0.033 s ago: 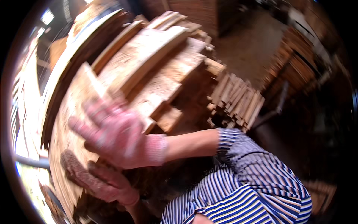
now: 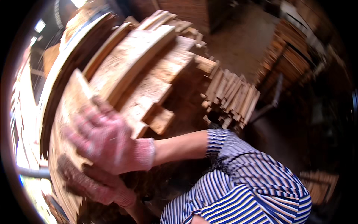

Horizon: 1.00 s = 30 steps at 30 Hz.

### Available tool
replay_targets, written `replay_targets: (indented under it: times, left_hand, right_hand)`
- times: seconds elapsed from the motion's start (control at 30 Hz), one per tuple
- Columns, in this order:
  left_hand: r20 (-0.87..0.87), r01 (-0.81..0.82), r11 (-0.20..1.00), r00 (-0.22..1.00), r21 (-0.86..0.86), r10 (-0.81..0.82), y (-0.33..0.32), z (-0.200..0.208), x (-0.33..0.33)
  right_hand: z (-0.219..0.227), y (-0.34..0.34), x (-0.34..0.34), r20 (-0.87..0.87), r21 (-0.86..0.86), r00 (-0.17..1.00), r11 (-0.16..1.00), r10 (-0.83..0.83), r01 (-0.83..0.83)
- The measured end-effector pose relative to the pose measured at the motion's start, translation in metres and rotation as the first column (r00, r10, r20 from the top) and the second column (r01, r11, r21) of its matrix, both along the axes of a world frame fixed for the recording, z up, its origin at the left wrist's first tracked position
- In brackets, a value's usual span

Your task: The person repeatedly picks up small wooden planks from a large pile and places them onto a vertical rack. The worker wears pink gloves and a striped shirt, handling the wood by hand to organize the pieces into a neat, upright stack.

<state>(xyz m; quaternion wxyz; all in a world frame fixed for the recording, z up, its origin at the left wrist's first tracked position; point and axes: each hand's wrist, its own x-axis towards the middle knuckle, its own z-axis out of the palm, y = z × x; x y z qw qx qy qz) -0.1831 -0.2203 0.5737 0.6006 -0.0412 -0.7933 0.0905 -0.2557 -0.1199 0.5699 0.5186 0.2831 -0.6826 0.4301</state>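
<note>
My right hand (image 2: 106, 140), in a pink-and-white knitted glove, reaches across to the left with its fingers apart. It lies over a pale wooden board (image 2: 59, 130), close to the lower end of a narrow upright piece of wood (image 2: 82, 83). Motion smears the fingertips, so whether they touch the wood I cannot tell. Just below, my left hand (image 2: 99, 183) wears a similar glove, browned with dirt along the fingers. Its fingers are stretched out over the same board's near edge. Neither hand visibly holds anything.
Rough planks (image 2: 149, 84) lie stacked beyond my hands, with a short block (image 2: 161, 120) jutting out. A bundle of thin sticks (image 2: 233, 97) sits right of them. Slatted wood (image 2: 287, 56) stands farther right, near a metal bar (image 2: 276, 91). A grey pipe (image 2: 33, 172) is at the left.
The view has turned slightly, moving the planks and sticks left in the picture. Both gloved hands appear a little lower and farther left, their fingers still extended.
</note>
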Motion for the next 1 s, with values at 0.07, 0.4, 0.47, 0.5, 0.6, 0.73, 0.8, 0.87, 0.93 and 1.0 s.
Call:
replay_targets:
  times: [0.07,0.4,0.47,0.5,0.6,0.73,0.8,0.87,0.93,1.0]
  left_hand:
    - [-0.148,-0.168,0.983,0.977,-0.073,0.156,0.003,0.001,-0.025]
    - [-0.138,0.463,0.875,0.866,-0.144,-0.481,0.098,-0.029,-0.062]
    - [-0.069,0.623,0.781,0.778,-0.042,-0.624,0.123,-0.045,-0.063]
    - [-0.018,0.711,0.703,0.704,0.031,-0.71,0.14,-0.06,-0.061]
    - [0.132,0.848,0.417,0.396,0.327,-0.909,0.199,-0.127,-0.058]
    - [0.343,0.453,0.248,-0.139,0.856,-0.929,0.3,-0.257,-0.055]
    - [0.25,-0.106,0.301,-0.338,0.948,-0.907,0.34,-0.345,-0.05]
    - [-0.087,-0.722,0.093,-0.208,0.686,-0.974,0.372,-0.44,-0.055]
    - [0.032,-0.892,0.162,-0.164,0.423,-0.986,0.398,-0.529,-0.07]
    - [0.093,-0.947,0.212,-0.195,0.242,-0.976,0.428,-0.57,-0.101]
  right_hand:
    - [0.003,-0.018,-0.016,0.061,-0.052,0.997,0.998,0.045,-0.041]
    - [-0.05,0.077,0.002,0.037,-0.21,0.998,0.976,-0.047,0.053]
    - [-0.076,0.124,0.003,0.022,-0.376,0.984,0.911,-0.174,0.17]
    - [-0.099,0.156,-0.005,-0.031,-0.456,0.987,0.88,-0.161,0.129]
    - [-0.179,0.239,-0.001,0.026,-0.808,0.985,0.584,0.17,-0.079]
    - [-0.337,0.375,0.027,0.928,-0.288,0.365,0.759,0.072,0.584]
    - [-0.404,0.412,0.052,1.0,0.013,-0.027,0.774,0.005,0.633]
    - [-0.466,0.443,0.078,0.979,0.132,-0.202,0.7,0.018,0.702]
    - [-0.499,0.473,0.088,0.941,0.165,-0.328,0.736,0.081,0.657]
    - [-0.533,0.502,0.095,0.907,0.199,-0.408,0.742,0.109,0.64]
